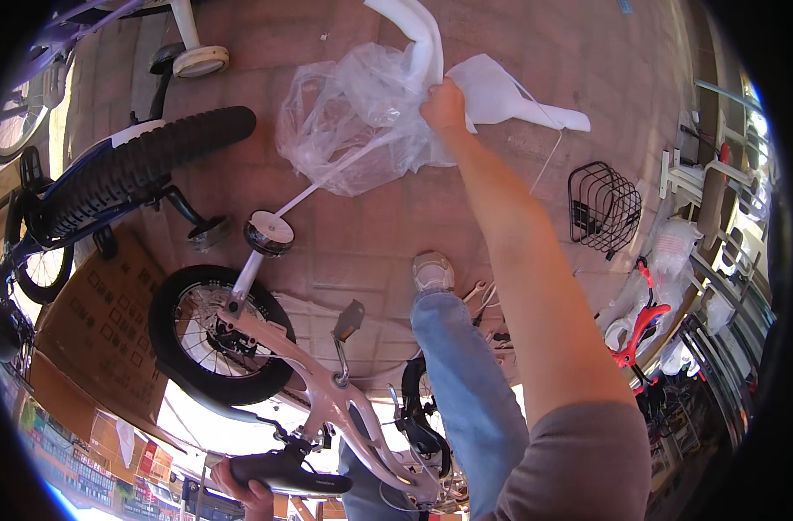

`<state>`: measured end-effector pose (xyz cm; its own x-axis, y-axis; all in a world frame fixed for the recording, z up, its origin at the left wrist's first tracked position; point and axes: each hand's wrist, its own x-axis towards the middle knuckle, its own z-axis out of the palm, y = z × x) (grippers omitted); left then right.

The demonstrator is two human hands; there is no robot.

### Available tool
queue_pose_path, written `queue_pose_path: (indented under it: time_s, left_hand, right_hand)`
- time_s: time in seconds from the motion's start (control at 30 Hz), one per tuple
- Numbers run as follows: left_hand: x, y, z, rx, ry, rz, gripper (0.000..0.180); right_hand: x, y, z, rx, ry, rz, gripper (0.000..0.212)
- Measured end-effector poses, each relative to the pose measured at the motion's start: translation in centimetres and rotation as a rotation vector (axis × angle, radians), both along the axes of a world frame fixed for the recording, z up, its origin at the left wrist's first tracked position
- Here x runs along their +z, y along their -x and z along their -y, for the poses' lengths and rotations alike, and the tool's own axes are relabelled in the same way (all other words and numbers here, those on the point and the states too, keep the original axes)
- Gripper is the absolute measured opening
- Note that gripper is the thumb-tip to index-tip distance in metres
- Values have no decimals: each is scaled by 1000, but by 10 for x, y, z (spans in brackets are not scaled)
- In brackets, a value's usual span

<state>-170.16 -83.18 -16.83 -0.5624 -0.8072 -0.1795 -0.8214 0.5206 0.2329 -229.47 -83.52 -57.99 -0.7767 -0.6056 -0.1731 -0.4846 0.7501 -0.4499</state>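
My right hand (444, 106) is stretched far forward with its fingers closed round white foam wrapping (424, 54). A crumpled clear plastic bag (357, 117) hangs against it, and more white foam sheet (492, 91) spreads out to the right. Down at the lower left, my left hand (244, 488) grips the black saddle (297, 473) of a small pale pink bicycle (303, 360). That bicycle has a black-tyred wheel (223, 334), a pedal (349, 319) and a white training wheel (269, 231) on a pale arm. My jeans-clad leg is beside its frame.
A blue bicycle with a thick black tyre (145, 161) stands at left, above a large cardboard box (101, 308). On the brick floor at right lies a black wire basket (603, 208). Wrenches (476, 293) lie by my shoe (433, 271). Metal racks (726, 187) and a red part (640, 334) line the right side.
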Motion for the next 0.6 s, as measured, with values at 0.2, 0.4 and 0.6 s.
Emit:
queue_pose_path:
  time_s: [0.2,0.4,0.6]
  left_hand:
    - [2,-3,-2,4,-25,38,58]
    - [0,27,8,2,46,-76,54]
    - [12,28,7,78,9,-97,47]
  right_hand:
    - [119,-78,-79,164,210,271,12]
    - [282,-153,-89,170,227,134,16]
    - [452,-228,28,116,532,-82,22]
